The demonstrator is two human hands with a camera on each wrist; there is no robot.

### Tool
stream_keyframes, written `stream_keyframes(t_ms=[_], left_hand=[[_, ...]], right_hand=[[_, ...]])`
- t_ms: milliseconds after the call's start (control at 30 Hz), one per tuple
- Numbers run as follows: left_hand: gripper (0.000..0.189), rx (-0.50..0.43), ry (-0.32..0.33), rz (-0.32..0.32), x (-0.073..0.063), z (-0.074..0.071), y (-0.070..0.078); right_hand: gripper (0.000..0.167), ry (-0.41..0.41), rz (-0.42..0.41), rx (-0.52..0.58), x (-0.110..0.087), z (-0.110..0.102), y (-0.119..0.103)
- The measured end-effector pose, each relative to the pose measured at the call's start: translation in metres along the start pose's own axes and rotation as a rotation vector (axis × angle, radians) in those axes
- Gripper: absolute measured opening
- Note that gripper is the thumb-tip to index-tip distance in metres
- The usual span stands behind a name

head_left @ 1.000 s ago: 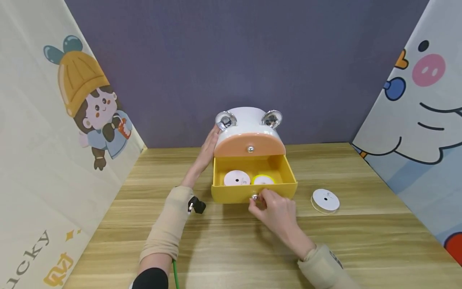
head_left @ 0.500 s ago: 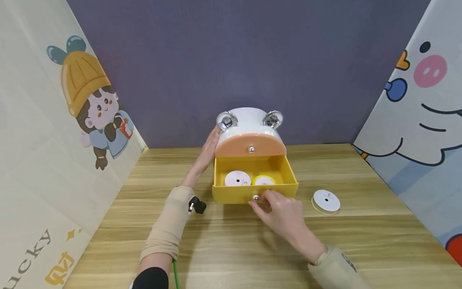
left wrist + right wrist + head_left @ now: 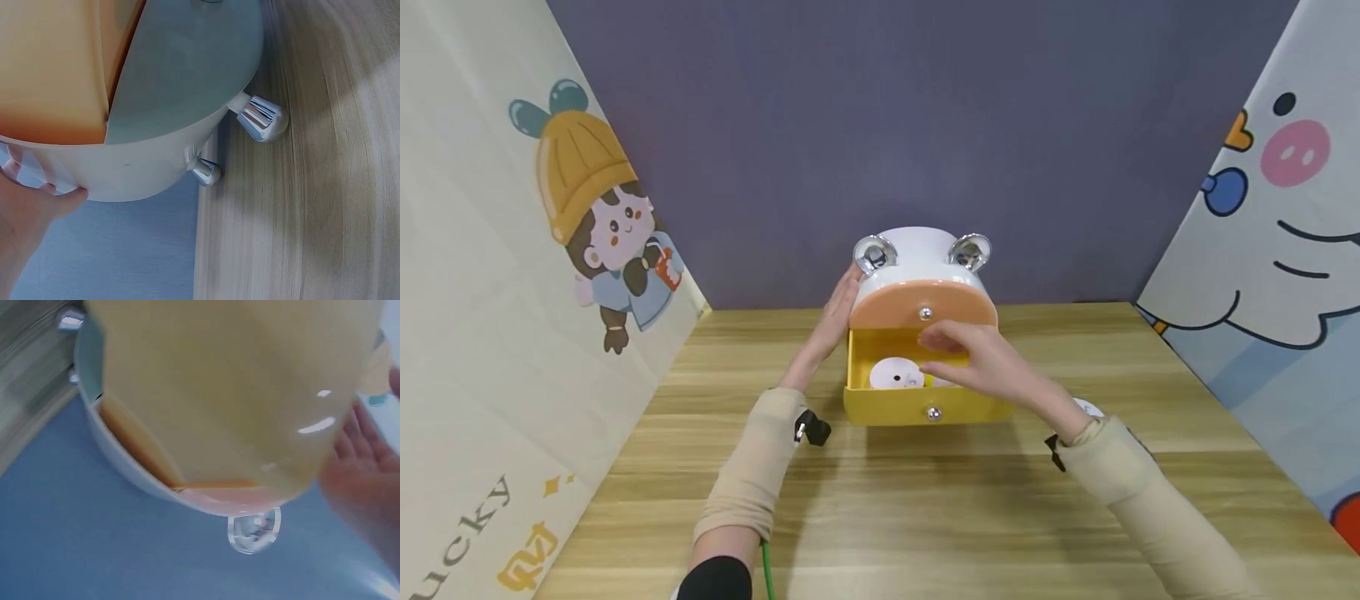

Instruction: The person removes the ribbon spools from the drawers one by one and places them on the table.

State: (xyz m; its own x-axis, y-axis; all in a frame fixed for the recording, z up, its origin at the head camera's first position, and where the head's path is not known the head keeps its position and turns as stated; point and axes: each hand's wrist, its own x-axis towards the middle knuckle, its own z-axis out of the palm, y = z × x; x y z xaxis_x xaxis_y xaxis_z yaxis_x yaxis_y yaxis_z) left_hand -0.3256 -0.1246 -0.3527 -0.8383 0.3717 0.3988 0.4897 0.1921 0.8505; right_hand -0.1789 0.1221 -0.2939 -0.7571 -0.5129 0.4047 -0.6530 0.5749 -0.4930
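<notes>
A small white cabinet with silver ears [image 3: 914, 250] stands at the table's back, its peach upper drawer [image 3: 887, 307] closed. The yellow lower drawer [image 3: 887, 408] is pulled out. Inside it lies a white ribbon spool [image 3: 887, 372], and beside that a yellow-edged spool [image 3: 942, 382] mostly hidden by my right hand. My left hand [image 3: 833, 318] rests along the cabinet's left side; in the left wrist view, that hand [image 3: 31, 209] touches the white shell. Over the open drawer hovers my right hand [image 3: 981, 360], thumb and fingers apart, holding nothing.
Another white spool [image 3: 1087, 407] sits on the wooden table [image 3: 880, 517] to the right, partly covered by my right forearm. A dark panel [image 3: 925, 125] stands behind, with printed side panels left and right. A green cable [image 3: 767, 571] runs beside the left arm.
My right hand has let go of the yellow drawer's knob and moved up and over the drawer. The left hand stays at the cabinet's side, and the drawer remains pulled out.
</notes>
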Motion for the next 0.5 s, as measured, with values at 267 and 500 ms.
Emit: stream_keyframes(t_ms=[267, 500], left_hand=[[0.052, 0.006, -0.032, -0.039, -0.012, 0.000, 0.023], [0.052, 0.005, -0.025, -0.034, -0.010, -0.001, 0.025]], right_hand=[[0.055, -0.307, -0.034, -0.097, 0.016, 0.003, 0.020], [0.059, -0.414, -0.086, -0.152, 0.033, 0.009, 0.030]])
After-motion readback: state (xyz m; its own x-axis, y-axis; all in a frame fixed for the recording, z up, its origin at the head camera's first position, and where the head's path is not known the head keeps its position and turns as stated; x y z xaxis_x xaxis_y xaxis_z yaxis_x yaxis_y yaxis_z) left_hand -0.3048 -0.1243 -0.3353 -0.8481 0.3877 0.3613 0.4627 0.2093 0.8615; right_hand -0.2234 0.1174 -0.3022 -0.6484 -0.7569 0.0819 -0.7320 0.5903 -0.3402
